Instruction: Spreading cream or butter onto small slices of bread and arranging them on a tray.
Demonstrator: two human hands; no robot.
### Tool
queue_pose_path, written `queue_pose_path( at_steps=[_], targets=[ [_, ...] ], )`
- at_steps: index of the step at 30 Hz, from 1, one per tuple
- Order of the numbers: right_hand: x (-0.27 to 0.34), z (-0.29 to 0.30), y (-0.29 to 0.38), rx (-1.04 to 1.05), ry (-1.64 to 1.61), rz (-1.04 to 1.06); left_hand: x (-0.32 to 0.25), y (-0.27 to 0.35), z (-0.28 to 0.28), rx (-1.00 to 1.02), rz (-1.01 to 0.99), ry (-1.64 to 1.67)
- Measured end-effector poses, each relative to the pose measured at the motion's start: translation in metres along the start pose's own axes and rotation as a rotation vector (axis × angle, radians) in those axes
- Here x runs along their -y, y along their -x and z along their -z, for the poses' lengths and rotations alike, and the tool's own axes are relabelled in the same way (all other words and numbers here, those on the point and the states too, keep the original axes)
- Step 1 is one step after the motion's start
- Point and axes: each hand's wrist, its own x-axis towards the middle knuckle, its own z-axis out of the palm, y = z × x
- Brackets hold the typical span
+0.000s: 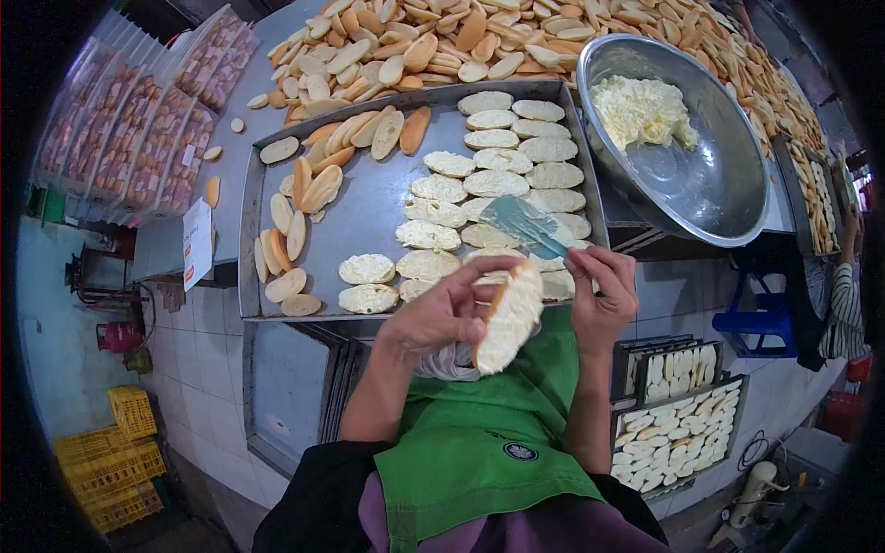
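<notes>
My left hand (442, 307) holds a bread slice (510, 321) tilted up, its cut face coated with pale cream. My right hand (600, 294) grips a translucent teal spatula (525, 221), whose blade is over the coated slices on the right of a metal tray (247, 207). Coated slices (496, 183) lie in rows on the tray's right and middle. Uncoated bread slices (321, 188) lie loosely along its left and upper left. At the tray's upper right, a large steel bowl (726, 159) stands tilted with a lump of pale cream (643, 110) in it.
A large heap of bread slices (422, 52) covers the table behind the tray. Clear boxes of packed bread (138, 131) stand at left, yellow crates (110, 463) below. Trays of coated slices (677, 432) stand at lower right near a blue stool (757, 318). Another person's striped sleeve (843, 304) shows far right.
</notes>
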Motion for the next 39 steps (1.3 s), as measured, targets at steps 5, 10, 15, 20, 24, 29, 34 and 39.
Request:
queue_pose_path(
  at_steps=[5,10,15,20,24,29,34,39],
  targets=[
    [-0.018,0.008,0.013,-0.016,-0.256,-0.309,-0.007,0.003,0.014,-0.288,-0.367,-0.176],
    [-0.028,0.023,0.015,-0.121,-0.445,-0.449,-0.069,0.054,0.08,-0.688,-0.393,-0.501],
    [-0.031,0.019,0.018,-0.115,-0.455,-0.494,-0.085,0.075,0.136,-0.894,-0.11,-0.779],
    [-0.034,0.022,0.018,-0.142,-0.448,-0.499,-0.088,0.074,0.142,-0.915,0.197,-1.162],
    [-0.034,0.021,0.018,-0.148,-0.449,-0.504,-0.094,0.081,0.15,-0.887,0.192,-1.209],
    [-0.036,0.021,0.019,-0.144,-0.452,-0.506,-0.104,0.095,0.152,-0.831,0.201,-1.249],
    [-0.036,0.022,0.02,-0.145,-0.427,-0.502,-0.129,0.084,0.155,-1.19,-0.012,-1.467],
    [-0.037,0.038,0.016,-0.158,-0.385,-0.436,-0.123,0.046,0.16,-1.122,-0.097,-2.024]
  ],
)
